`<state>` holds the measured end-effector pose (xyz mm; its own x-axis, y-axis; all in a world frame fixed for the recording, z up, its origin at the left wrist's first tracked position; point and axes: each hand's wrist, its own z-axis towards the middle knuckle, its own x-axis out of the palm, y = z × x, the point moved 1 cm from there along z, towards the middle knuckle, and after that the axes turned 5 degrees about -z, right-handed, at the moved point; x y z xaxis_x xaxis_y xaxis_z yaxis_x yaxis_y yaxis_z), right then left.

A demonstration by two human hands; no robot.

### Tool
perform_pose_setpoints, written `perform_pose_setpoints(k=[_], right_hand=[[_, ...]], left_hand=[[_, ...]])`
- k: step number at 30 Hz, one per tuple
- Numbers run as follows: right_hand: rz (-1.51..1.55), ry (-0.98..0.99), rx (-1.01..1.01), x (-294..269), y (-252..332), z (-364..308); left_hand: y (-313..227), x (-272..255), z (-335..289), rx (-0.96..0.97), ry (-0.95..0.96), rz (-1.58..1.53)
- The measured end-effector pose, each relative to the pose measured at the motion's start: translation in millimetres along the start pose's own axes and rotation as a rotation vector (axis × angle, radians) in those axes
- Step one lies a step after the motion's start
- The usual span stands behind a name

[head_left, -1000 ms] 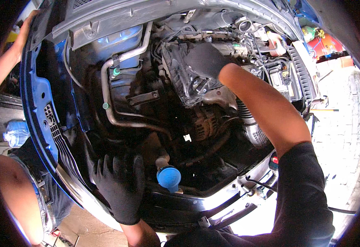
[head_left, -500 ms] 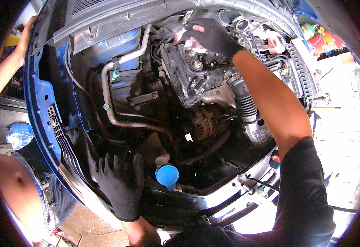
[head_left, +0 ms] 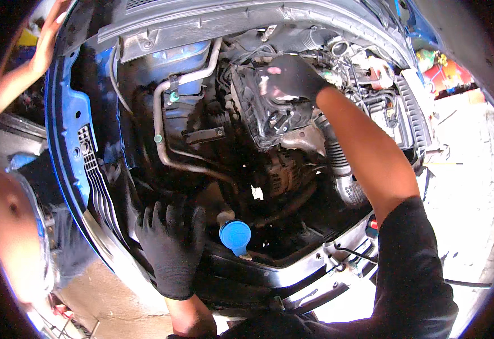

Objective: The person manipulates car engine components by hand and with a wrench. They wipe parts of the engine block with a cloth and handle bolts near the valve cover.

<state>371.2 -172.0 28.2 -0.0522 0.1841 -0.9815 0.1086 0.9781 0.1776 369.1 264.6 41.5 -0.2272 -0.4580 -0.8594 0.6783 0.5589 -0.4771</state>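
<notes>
**Right hand on engine cover with rag, left hand on near edge of bay**

Left hand [head_left: 170, 248], black glove: flat along the near left edge of the engine bay [head_left: 269, 274]. Left grip relaxed, fingers extended and slightly spread. Fingertips reach into shadow, so exact contact is unclear.

Just right of it, by the near edge: blue filler cap [head_left: 235, 234], round, on its neck. Red-and-black item [head_left: 372, 227] at the near right edge, partly behind the black sleeve.

Deeper in, mid-bay: small white patch [head_left: 257, 192], can't tell what. Alternator [head_left: 282, 176] right of that, in shadow. Corrugated intake hose [head_left: 335, 155] further right, partly under the right forearm. Bent metal pipe [head_left: 160, 113] runs down the left side.

Beyond: black engine cover [head_left: 258, 121], toward the far edge, right of the pipe. Right hand [head_left: 297, 79], also black glove, is over its far part. Right grip curled around a pinkish-white rag [head_left: 262, 86]; rag sits between fingers and cover, mostly hidden, material hard to confirm.

Far left corner of bay: another person's bare hand [head_left: 53, 22], contact unclear. Far right, outside the bay: red equipment [head_left: 455, 73].
</notes>
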Motion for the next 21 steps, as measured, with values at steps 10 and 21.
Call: perform_pose_setpoints(k=[10,21], right_hand=[[-0.252,-0.086,-0.037,30.3,1.9,4.9],[-0.177,-0.310,0.111,49.4,-9.3,-11.2]], left_hand=[[-5.9,-5.1,-6.2,0.030,-0.021,0.000],[-11.2,-12.9,-10.6,0.040,0.073,0.034]])
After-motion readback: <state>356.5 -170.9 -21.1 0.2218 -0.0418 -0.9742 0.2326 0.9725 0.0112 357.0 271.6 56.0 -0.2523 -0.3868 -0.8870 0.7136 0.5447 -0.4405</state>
